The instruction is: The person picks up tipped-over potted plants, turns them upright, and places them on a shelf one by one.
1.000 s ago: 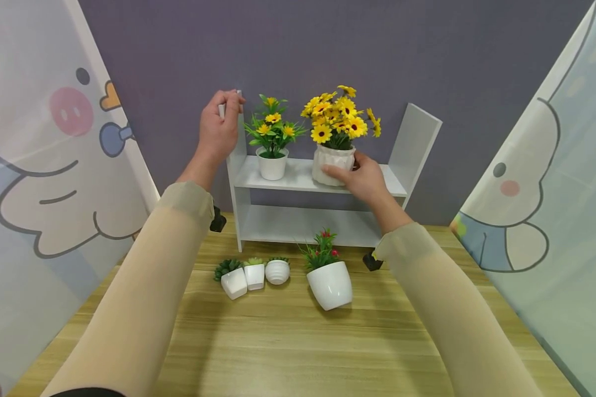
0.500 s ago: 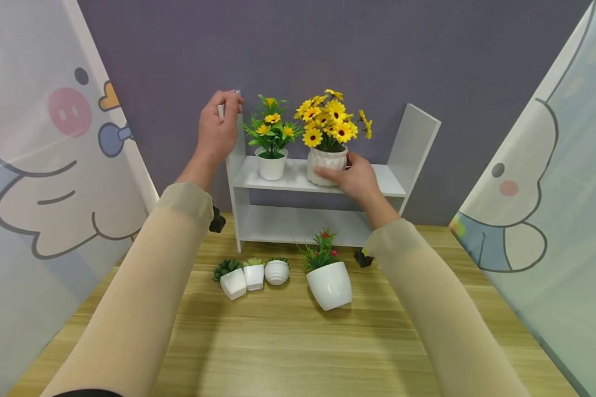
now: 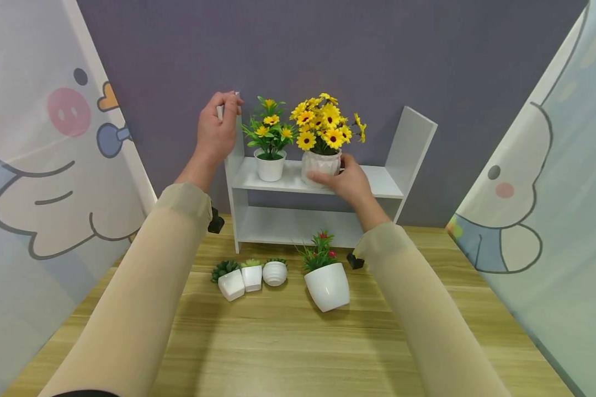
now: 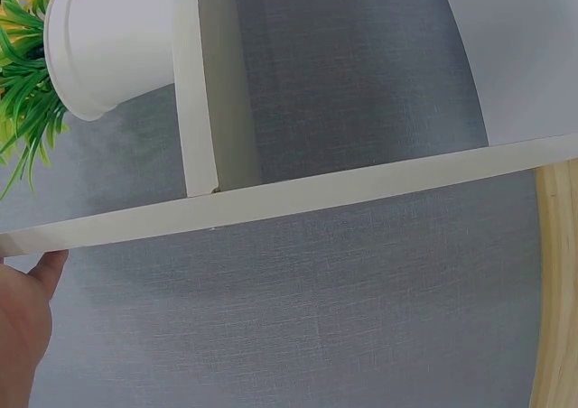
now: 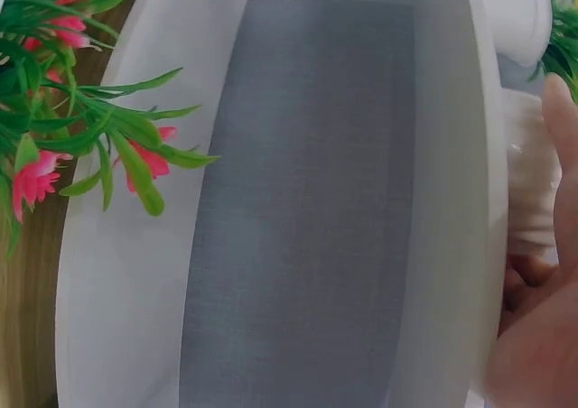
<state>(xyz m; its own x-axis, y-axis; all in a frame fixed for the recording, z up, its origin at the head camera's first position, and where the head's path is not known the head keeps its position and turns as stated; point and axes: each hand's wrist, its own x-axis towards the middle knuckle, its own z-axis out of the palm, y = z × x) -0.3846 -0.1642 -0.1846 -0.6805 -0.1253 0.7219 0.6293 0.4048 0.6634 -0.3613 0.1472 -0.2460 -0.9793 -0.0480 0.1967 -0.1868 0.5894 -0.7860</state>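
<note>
My right hand point(image 3: 350, 179) grips a ribbed white pot point(image 3: 320, 164) of yellow daisy-like flowers point(image 3: 323, 122), thumb across its front, fingers behind its right side. That pot stands on the upper board of a white two-tier shelf point(image 3: 384, 182). Just left of it, a plain white pot point(image 3: 270, 167) with green leaves and yellow flowers stands on the same board. High on the shelf's left side panel, my left hand point(image 3: 217, 128) holds the top edge with curled fingers. In the left wrist view, part of the left hand point(image 4: 23, 322) shows against the panel.
On the wooden table point(image 3: 278, 353) before the shelf, a tilted white pot point(image 3: 328, 286) with red flowers lies at centre right. Three small succulent pots point(image 3: 251, 277) lie in a row to its left. Behind the shelf is a grey wall point(image 3: 298, 49); printed panels flank both sides.
The right hand has shifted left along the upper board with the ribbed flower pot, bringing it closer to the plain pot. My left hand keeps its hold on the side panel.
</note>
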